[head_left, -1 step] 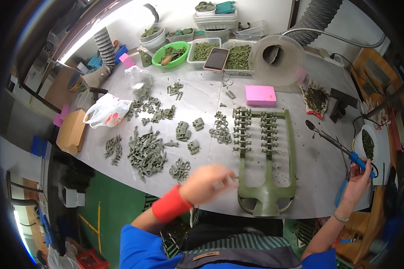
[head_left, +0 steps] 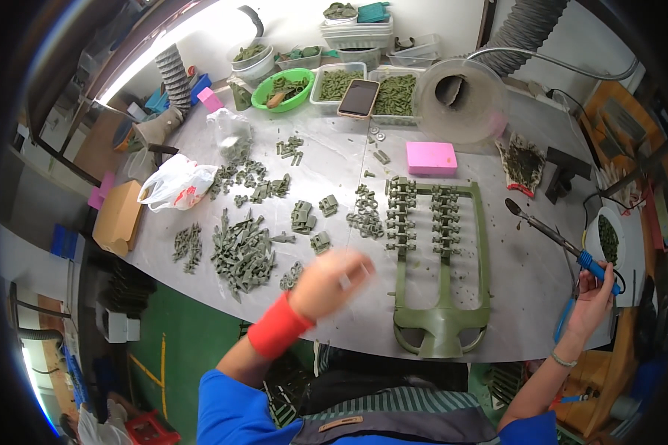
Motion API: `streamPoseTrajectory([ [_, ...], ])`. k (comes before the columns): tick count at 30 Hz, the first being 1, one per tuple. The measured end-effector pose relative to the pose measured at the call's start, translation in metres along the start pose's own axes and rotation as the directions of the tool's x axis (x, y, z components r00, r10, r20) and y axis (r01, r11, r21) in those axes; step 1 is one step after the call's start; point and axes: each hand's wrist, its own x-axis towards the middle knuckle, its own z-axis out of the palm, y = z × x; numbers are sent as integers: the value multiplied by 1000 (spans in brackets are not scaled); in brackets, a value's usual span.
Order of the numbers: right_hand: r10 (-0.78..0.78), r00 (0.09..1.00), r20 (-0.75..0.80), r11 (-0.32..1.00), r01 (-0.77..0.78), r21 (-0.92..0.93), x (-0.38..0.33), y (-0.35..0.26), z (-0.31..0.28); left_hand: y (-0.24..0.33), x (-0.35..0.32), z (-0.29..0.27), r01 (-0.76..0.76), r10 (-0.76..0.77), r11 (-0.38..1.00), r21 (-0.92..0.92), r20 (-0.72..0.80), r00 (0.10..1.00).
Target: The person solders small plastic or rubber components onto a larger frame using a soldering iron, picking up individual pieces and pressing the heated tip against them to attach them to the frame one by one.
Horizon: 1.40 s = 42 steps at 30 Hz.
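The left hand [head_left: 332, 280], blurred, hovers over the table; I cannot tell its grip. Just beside it lies one green frame [head_left: 441, 325]. The right hand [head_left: 594, 297] is closed around one blue-handled soldering iron [head_left: 553, 236]. Beyond lie one pink block [head_left: 431, 157] and one white bag [head_left: 177, 182].

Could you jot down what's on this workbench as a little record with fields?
Left hand: left hand, blurred, red wristband, over the table edge, beside the green frame
Right hand: right hand holding a blue-handled soldering iron
Centre: piles of small green parts
Back: pink block, phone, green bowl
Left side: white plastic bag
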Motion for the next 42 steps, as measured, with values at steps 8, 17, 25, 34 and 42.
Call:
streamPoseTrajectory([
  [8, 15, 999, 33, 999, -17, 34, 0, 2, 7, -109, 48, -24, 412, -179, 674, 613, -405, 896],
  [17, 30, 999, 17, 999, -31, 40, 3, 9, 9, -92, 55, -10, 287, -349, 933, -215, -353, 868],
  [25, 42, 998, -39, 998, -40, 40, 3, 14, 21, -36, 51, -5, 46, -427, 689, -723, -354, 832],
  [34, 67, 997, -24, 995, -66, 70, 1, 14, 26, -24, 56, -8, 45, -218, 941, -336, -499, 838],
  [42, 55, 998, -21, 996, -53, 74, -3, 13, 30, -15, 58, -9, 32, -299, 880, -473, -501, 812],
])
